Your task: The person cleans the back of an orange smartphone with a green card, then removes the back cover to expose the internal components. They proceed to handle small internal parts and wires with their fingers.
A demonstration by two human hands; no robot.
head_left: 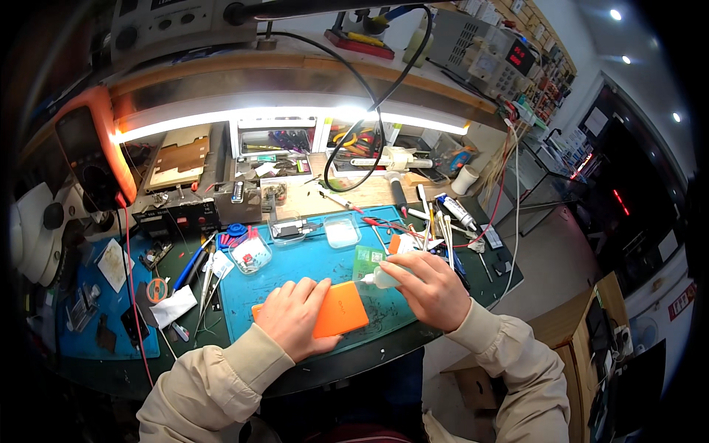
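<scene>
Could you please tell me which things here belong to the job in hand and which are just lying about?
Apparently in use: orange block under the left hand; nozzled bottle in the right hand.
Apparently lying about: orange multimeter; white tube.

a multimeter and power supply mark an electronics workshop.

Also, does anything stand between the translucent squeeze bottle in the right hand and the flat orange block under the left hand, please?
Nothing visible does: the translucent squeeze bottle in the right hand has its nozzle near the flat orange block. The left hand covers the block's left part; the green rectangular card shows beyond the nozzle.
</scene>
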